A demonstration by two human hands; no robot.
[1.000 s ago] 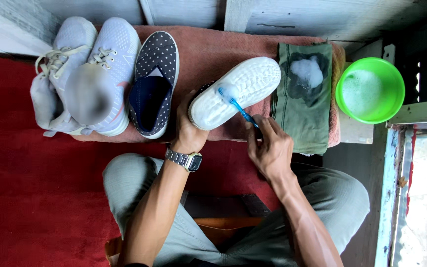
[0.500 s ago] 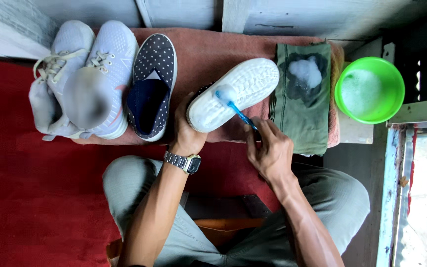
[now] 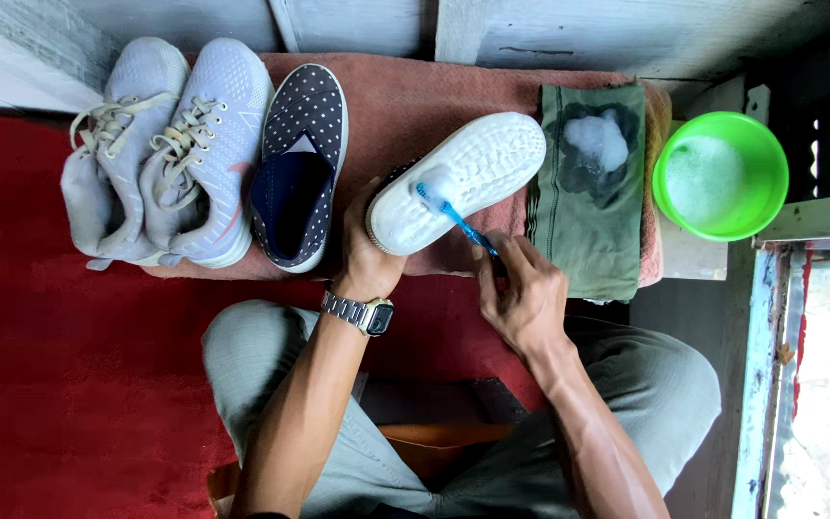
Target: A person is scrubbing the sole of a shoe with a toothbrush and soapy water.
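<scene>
A shoe turned sole up (image 3: 463, 178) shows its white ribbed sole, lying on a reddish towel (image 3: 405, 106). My left hand (image 3: 362, 255), with a metal watch on the wrist, grips the heel end of this shoe. My right hand (image 3: 521, 288) holds a blue toothbrush (image 3: 453, 216) whose head rests on the sole near the heel. To the left lies the matching navy dotted slip-on shoe (image 3: 298, 163), upright.
A pair of pale grey laced sneakers (image 3: 160, 149) stands at the far left. A green cloth (image 3: 583, 221) with a blob of foam lies right of the shoe. A green bowl of soapy water (image 3: 720, 175) sits beyond it. Red carpet (image 3: 60, 384) covers the floor.
The brush head has shifted slightly along the sole near the heel; my right hand moved a little with it. The left hand keeps its hold on the shoe.
</scene>
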